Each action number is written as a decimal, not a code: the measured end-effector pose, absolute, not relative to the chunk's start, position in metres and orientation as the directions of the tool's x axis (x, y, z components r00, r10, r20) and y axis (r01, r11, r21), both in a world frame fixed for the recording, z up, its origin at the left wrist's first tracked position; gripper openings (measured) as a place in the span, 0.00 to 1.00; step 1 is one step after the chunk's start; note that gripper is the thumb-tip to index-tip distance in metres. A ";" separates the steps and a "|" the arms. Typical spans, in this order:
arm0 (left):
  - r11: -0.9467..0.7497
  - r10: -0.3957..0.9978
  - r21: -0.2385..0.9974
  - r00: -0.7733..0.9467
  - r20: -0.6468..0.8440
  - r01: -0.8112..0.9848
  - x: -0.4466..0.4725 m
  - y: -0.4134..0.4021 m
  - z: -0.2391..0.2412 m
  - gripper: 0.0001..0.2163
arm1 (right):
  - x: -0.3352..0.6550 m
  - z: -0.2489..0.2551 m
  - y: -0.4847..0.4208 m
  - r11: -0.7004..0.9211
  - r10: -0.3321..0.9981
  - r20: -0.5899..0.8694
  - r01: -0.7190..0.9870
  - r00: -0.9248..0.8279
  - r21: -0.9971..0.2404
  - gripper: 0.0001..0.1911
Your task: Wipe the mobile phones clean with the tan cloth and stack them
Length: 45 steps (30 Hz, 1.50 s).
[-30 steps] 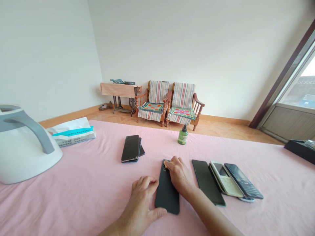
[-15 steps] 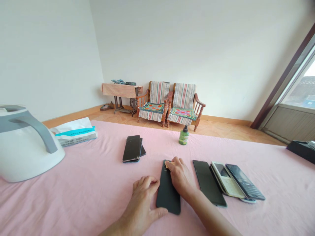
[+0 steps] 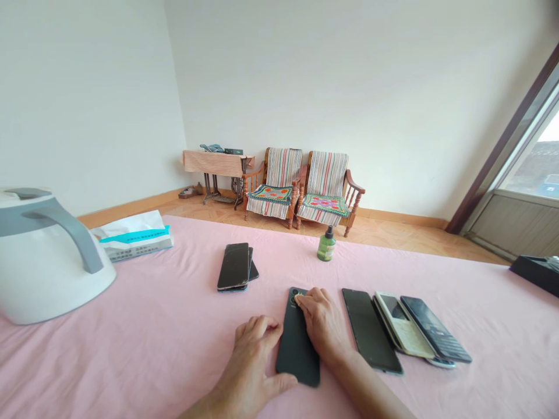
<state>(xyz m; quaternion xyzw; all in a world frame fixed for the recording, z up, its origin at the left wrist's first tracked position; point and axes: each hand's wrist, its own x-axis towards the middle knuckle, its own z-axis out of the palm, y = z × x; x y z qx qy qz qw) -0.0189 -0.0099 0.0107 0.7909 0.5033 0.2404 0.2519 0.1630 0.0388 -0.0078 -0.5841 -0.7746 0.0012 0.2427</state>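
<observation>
Pink cloth [image 3: 174, 326], dark phone [image 3: 294, 349] lengthwise away.

Phone [image 3: 296, 343] between hands; kettle [image 3: 43, 256] far left; bottle [image 3: 325, 244] behind.

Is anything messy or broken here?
Nothing looks broken or spilled. The two stacked phones sit crooked, the lower one poking out on the right, and the row of phones on the right overlaps. The left hand steadies the dark phone; the right hand presses a small pad on it.
</observation>
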 end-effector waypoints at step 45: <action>-0.344 0.914 0.679 0.398 0.083 0.648 -0.018 -0.011 0.019 0.25 | 0.164 -0.021 0.043 0.398 0.885 0.425 0.782 -0.190 -0.479 0.15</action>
